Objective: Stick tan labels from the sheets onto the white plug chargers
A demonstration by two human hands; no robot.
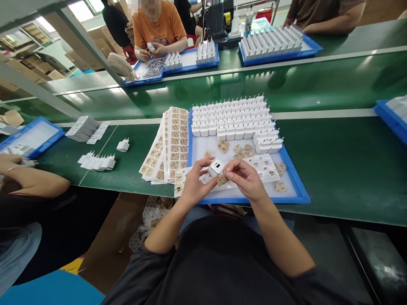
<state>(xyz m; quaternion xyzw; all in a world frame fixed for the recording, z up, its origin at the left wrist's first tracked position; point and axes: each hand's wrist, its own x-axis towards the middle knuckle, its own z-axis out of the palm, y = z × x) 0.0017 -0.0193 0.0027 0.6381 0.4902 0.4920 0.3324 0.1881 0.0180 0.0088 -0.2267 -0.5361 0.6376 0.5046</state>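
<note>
My left hand [197,181] grips a white USB charger [215,168], its dark port facing up toward me. Close beside it, my right hand [246,178] pinches a small tan sticker [222,179] between thumb and fingertips. Both hands are over the near part of a blue-rimmed tray [299,186]. Under them lies a partly used sticker sheet [269,167]. Rows of white chargers [233,116] stand with pins up in the tray's far half. Loose tan pieces [223,146] are scattered on the tray floor.
Stacked sticker sheets [171,144] lie left of the tray. Farther left are a lone charger [123,145], a charger row [97,162] and a block of white pieces [82,128]. A co-worker's arm [38,173] rests at the left. Across the green line, another person handles a white piece.
</note>
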